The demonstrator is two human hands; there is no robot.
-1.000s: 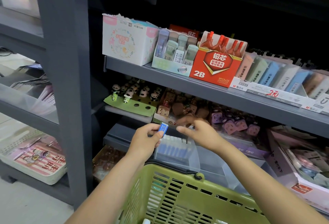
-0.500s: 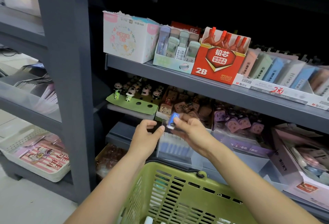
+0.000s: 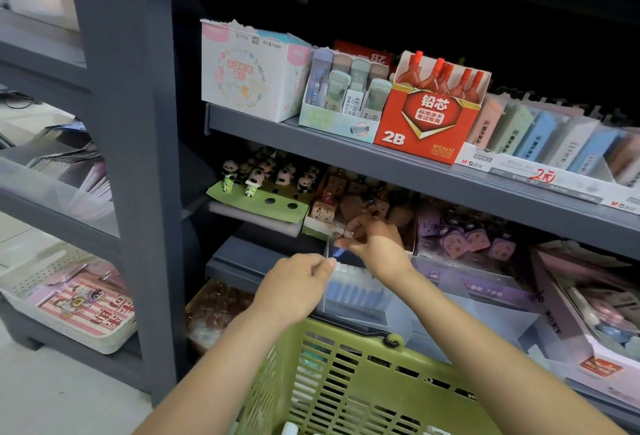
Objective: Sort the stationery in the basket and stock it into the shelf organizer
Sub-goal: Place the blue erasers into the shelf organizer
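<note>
Stocking underway: small blue eraser [image 3: 338,252] pinched by right hand [image 3: 375,246] over clear plastic organizer [image 3: 398,317], row part-filled; left hand [image 3: 294,284] loosely curled, empty; green plastic basket [image 3: 363,382] contents mostly hidden.

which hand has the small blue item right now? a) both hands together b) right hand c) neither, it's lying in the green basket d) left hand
b: the right hand pinches the small blue item at its fingers, above the clear plastic organizer with its row of blue and white pieces; the left hand is beside it, holding nothing that shows.
</note>
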